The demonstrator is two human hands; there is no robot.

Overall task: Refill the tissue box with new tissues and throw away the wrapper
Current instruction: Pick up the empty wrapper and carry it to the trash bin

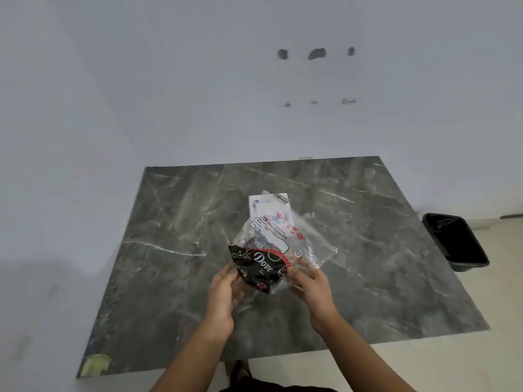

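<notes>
I saw a grey marble table (368, 250) vs white wall (198, 80) w/ dark patches (317, 53), yellowish tape (94, 364) at its near-left corner.

Left hand (223, 290) and right hand (310, 284) reach forward, fingers curled gripping.

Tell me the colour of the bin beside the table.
Black; the bin shows in the head view, on the floor right of the table.
</notes>
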